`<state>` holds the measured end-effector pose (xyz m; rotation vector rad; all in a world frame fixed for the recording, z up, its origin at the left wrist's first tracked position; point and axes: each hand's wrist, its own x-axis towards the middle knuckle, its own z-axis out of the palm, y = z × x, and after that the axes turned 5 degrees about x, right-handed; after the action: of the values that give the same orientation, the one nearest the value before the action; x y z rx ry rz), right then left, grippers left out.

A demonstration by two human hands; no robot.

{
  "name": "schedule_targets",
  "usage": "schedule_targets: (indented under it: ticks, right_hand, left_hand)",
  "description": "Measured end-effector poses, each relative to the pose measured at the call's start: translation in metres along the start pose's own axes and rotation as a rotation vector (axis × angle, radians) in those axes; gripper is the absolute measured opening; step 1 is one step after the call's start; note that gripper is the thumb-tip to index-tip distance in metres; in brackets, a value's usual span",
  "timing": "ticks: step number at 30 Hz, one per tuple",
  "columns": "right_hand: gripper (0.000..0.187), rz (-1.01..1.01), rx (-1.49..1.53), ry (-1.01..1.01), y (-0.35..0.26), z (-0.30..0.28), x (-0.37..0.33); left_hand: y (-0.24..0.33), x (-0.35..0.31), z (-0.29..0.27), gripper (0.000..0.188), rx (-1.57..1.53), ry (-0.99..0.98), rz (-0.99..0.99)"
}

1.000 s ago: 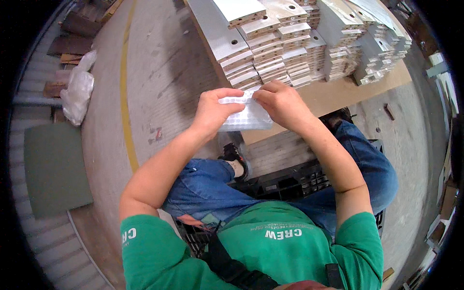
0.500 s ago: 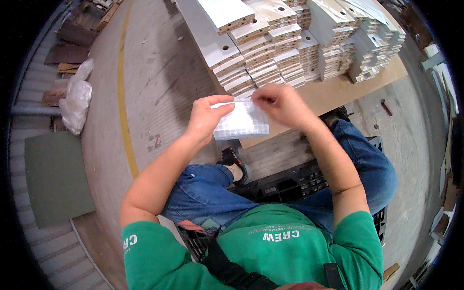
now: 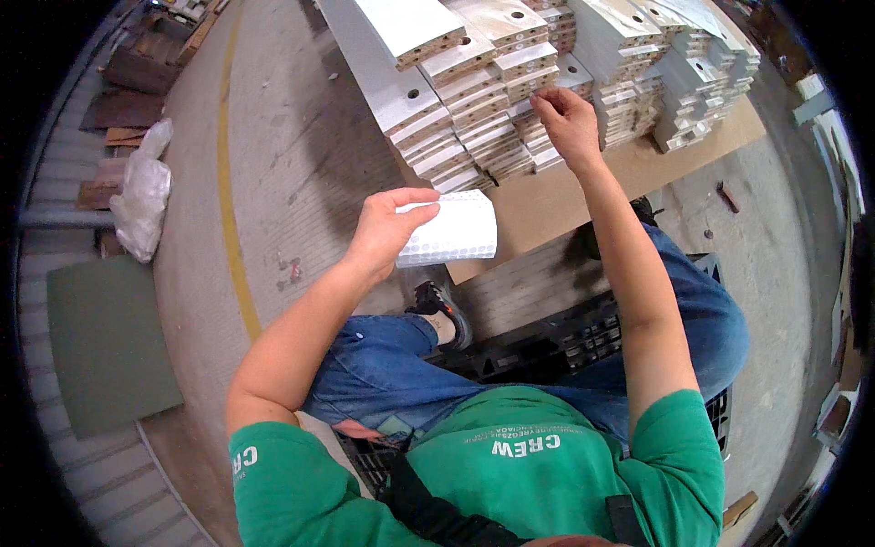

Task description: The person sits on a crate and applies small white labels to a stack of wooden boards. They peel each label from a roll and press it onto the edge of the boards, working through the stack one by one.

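Half a second ago both hands met on the sheet; now the right hand (image 3: pixel 570 123) has left it and reaches up to the stacked white-faced chipboard panels (image 3: pixel 474 100), fingertips touching a panel edge, its grip holding nothing I can see. The left hand (image 3: pixel 387 228) alone pinches the white, slightly curled sheet of small round stickers (image 3: pixel 451 239), which hangs over the near edge of the brown board pallet (image 3: pixel 547 196).

Single head-worn fisheye view, steeply downward, close over the lap.
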<state>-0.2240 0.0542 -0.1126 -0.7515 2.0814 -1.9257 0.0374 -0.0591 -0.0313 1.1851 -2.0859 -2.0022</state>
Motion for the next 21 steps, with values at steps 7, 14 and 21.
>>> schedule_targets:
  ticks: [7, 14, 21]
  right_hand:
    - [0.017, -0.091, -0.096, 0.127, -0.011, 0.010, -0.010]
    - [0.026, -0.070, -0.123, 0.194, -0.004, -0.010, 0.002]
    - [0.022, -0.077, -0.133, -0.007, 0.000, 0.002, -0.001]
  left_hand:
    - [-0.004, 0.002, -0.002, 0.025, -0.010, -0.033, 0.033]
    - [-0.003, 0.000, -0.003, 0.026, -0.009, -0.029, 0.027]
    - [-0.002, -0.001, 0.001, 0.023, -0.013, -0.040, 0.003]
